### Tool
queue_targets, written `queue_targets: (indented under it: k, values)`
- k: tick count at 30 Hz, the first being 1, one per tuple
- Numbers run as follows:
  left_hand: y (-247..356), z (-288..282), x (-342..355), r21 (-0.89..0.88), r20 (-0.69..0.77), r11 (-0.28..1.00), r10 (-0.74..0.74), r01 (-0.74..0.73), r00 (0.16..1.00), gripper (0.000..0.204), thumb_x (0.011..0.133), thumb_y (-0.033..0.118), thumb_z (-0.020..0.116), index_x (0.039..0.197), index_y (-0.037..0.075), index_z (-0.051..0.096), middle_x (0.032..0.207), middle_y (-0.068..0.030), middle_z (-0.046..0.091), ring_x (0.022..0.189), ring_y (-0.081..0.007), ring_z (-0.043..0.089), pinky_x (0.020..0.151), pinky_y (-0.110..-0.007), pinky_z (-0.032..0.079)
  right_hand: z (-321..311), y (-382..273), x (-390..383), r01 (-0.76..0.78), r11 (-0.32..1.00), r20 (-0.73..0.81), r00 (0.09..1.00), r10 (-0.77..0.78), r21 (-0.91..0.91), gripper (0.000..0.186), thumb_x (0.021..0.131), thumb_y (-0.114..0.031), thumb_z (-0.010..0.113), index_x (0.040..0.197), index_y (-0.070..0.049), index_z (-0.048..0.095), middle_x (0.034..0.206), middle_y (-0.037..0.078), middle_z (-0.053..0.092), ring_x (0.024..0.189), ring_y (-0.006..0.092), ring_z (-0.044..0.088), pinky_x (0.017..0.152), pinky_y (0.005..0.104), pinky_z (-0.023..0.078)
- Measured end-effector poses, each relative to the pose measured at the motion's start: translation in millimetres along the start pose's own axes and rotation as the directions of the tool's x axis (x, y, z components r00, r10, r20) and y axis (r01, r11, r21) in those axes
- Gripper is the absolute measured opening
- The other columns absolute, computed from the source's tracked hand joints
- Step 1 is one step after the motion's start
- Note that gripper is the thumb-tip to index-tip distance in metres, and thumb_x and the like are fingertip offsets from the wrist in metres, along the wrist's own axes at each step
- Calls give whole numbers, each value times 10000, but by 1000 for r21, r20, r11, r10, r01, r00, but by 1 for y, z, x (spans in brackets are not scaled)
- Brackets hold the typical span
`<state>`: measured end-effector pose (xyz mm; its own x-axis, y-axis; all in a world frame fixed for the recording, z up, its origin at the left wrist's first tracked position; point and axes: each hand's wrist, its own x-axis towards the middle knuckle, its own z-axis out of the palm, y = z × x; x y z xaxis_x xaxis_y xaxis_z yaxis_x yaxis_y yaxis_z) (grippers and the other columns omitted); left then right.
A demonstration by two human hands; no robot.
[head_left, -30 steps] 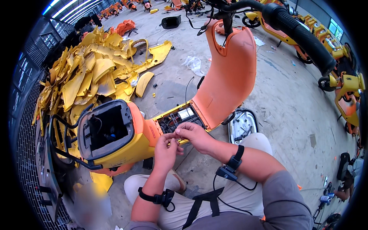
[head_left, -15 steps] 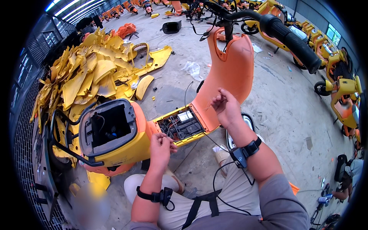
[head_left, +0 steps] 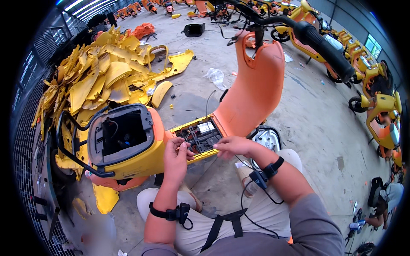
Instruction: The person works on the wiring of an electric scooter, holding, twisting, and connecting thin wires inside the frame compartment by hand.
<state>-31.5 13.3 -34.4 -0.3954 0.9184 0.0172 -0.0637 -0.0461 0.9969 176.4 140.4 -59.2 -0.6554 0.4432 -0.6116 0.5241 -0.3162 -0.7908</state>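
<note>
A part-stripped scooter in yellow and orange stands before me. Its floorboard is an open bay (head_left: 197, 143) holding black parts, wires and a white-labelled box. My left hand (head_left: 176, 154) is at the bay's left end, near the seat section, fingers curled in toward the thumb. Over the bay's near right edge is my right hand (head_left: 232, 146), with its fingertips pinched together. Whatever either hand holds is too small to make out. An orange front panel (head_left: 252, 94) rises from the bay's far right. On the left gapes the open seat compartment (head_left: 124, 136).
A heap of yellow body panels (head_left: 106, 77) lies at the left. The handlebar grip (head_left: 320, 45) juts across the upper right. Rows of scooters (head_left: 382, 106) line the right side. A person (head_left: 386, 200) is low at the far right. A black rack (head_left: 64, 147) surrounds the seat's rear.
My right hand has come down and left, from in front of the orange panel to the bay's near edge. My left hand has shifted slightly upward.
</note>
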Motion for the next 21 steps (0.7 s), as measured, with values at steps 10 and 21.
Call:
queue_targets:
  k: [10,21]
  values:
    - [-37,28,3,445,275,893,-67,-65,959,172,958,63,540,1111,-15,552,887,-81,641,598,-102,586,483,-238,495,29,-26,13,384,909,-189,916,-353,161,273,946,-262,589,1070,-22,623,765,7,612,664,77,544,587,225,432]
    - [-24,5,-4,323,45,944,-81,62,996,189,949,145,597,1038,-20,623,782,-55,655,539,-65,534,455,-220,431,11,-20,12,657,681,-364,750,-551,323,265,1014,-247,502,1076,-24,631,834,16,640,707,77,551,672,220,462]
